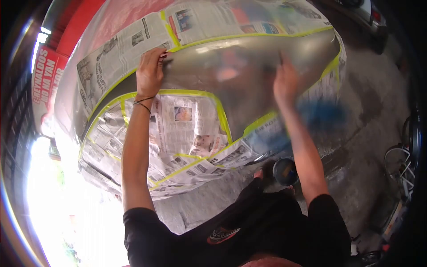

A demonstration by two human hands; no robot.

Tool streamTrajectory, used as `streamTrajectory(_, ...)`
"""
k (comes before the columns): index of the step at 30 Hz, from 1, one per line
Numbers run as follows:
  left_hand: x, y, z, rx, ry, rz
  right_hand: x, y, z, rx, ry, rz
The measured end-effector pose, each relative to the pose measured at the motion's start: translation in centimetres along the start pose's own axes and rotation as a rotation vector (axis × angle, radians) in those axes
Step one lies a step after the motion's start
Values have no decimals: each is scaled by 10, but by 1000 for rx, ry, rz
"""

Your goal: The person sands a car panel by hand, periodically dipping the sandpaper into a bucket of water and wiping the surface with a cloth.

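Note:
A grey car body panel [231, 66] is masked all round with newspaper [178, 129] and yellow-green tape [222, 120]. My left hand [150, 73] rests on the panel's left end, fingers bent against the bare grey surface, with thin bands on the wrist. My right hand [284, 82] is blurred with motion and lies on the panel's right part; whether it holds anything I cannot tell. A blue blur [322, 113] shows just below and right of it.
A small round container [284, 171] stands on the concrete floor [369, 147] below the panel. Red signage [44, 75] hangs at the left, with bright daylight beneath it. Cables and clutter [400, 164] lie at the right edge.

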State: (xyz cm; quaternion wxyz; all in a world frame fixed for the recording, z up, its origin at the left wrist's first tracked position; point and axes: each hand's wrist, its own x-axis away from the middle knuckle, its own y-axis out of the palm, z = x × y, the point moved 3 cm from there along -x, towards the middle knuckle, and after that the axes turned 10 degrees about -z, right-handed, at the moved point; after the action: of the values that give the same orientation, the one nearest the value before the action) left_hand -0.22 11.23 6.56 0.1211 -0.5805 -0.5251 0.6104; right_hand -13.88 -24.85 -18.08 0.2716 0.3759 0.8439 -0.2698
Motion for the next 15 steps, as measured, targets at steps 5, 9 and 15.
streamTrajectory(5, 18, -42, -12, 107, -85, 15, -18, 94, -3, 203, -119, 7)
streamTrajectory(9, 37, -31, -31, 378, -275, 98, -32, 143, -114, 120, 187, -115)
streamTrajectory(15, 30, 8, -49, 531, -258, 181, -44, 153, -158, 179, -301, -171)
